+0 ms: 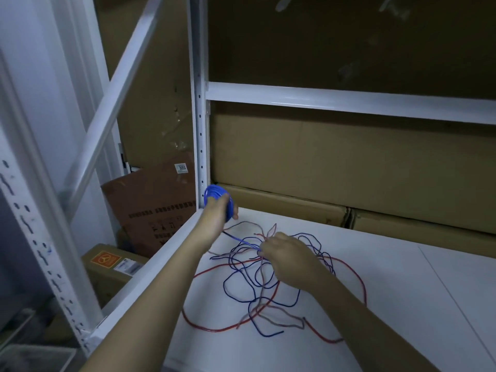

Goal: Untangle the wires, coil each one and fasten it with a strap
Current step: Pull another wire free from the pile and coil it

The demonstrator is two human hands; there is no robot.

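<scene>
My left hand grips a coil of bright blue wire above the far left corner of the white shelf. A taut stretch of the same blue wire runs from the coil down to my right hand, which pinches it over the tangle. Under and around my right hand lies a loose tangle: a dark blue wire, a red wire looping wide, and a pale pinkish wire. No strap is visible.
White rack uprights and a crossbeam frame the shelf. Cardboard boxes line the back. More cartons stand on the floor to the left, beyond the shelf's left edge.
</scene>
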